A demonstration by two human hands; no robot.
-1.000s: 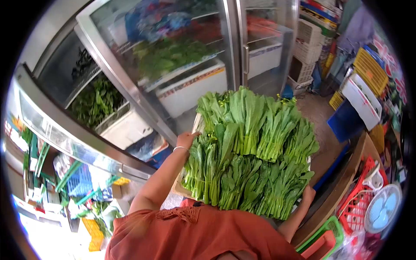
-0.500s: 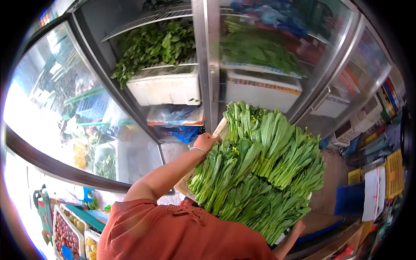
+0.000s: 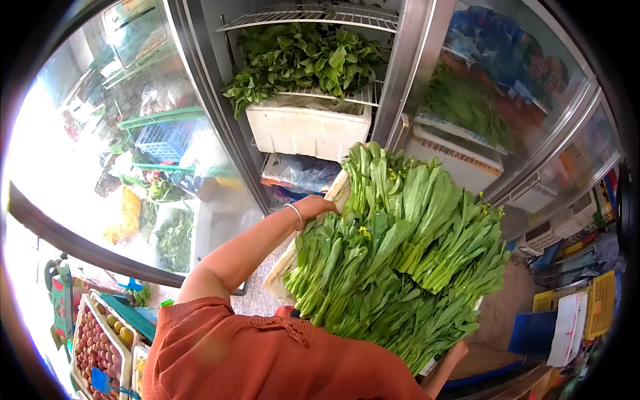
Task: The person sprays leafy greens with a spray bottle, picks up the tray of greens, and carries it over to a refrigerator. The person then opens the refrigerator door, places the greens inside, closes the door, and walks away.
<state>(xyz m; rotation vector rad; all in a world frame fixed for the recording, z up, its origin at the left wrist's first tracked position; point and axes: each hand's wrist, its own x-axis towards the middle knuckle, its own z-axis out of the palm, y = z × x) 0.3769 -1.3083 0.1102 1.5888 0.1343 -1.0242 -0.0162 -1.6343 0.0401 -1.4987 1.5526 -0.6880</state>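
Bundles of choy sum (image 3: 407, 247), leafy with thick green stems and a few yellow flowers, are heaped over a pale foam box (image 3: 279, 277) in front of my body. My left hand (image 3: 316, 207) is closed over the box's left rim, its fingertips partly hidden by the leaves. Low on the right side, my right hand (image 3: 457, 351) grips the opposite edge, mostly covered by the greens. Beyond the box, an upright glass-door fridge (image 3: 390, 100) holds leafy greens (image 3: 307, 63) on a wire shelf and a white foam box (image 3: 310, 130) below them.
The fridge's left glass door (image 3: 223, 220) stands swung open beside my left arm. Its right door (image 3: 507, 100) is closed. Crates of fruit (image 3: 100, 347) are at lower left. A blue bin (image 3: 533, 331) and yellow crates (image 3: 600, 303) line the right side.
My view has turned left, so the open fridge compartment sits further right and shows more fully. Both hands keep their hold on the box of choy sum.
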